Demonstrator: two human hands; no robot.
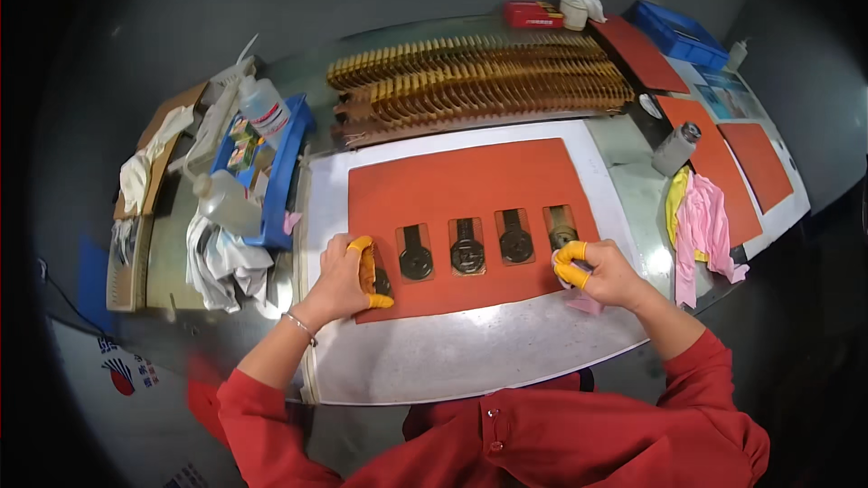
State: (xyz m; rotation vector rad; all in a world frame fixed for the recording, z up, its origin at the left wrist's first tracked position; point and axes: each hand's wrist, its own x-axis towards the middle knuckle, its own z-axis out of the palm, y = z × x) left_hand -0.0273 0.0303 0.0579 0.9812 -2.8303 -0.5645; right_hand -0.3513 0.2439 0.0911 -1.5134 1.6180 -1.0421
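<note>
An orange-red mat (470, 181) lies on the white board in front of me. Across it runs a row of small rectangular plates, each with a dark round shape and a stem, such as the dark plate (468, 248) in the middle. At the row's left end my left hand (339, 280), with yellow finger covers, grips a brownish plate (367, 269) by its edges, tilted up. My right hand (604, 273), also with yellow finger covers, is closed on a pink cloth (586, 304) at the lower end of the rightmost plate (561, 224).
A long rack of brown-gold plates (479, 81) stands behind the mat. Left are a blue bin (294, 140) with bottles and white cloths (217, 262). Right are a grey bottle (676, 149), a hanging pink cloth (705, 226), more orange mats (758, 163) and a blue crate (678, 34).
</note>
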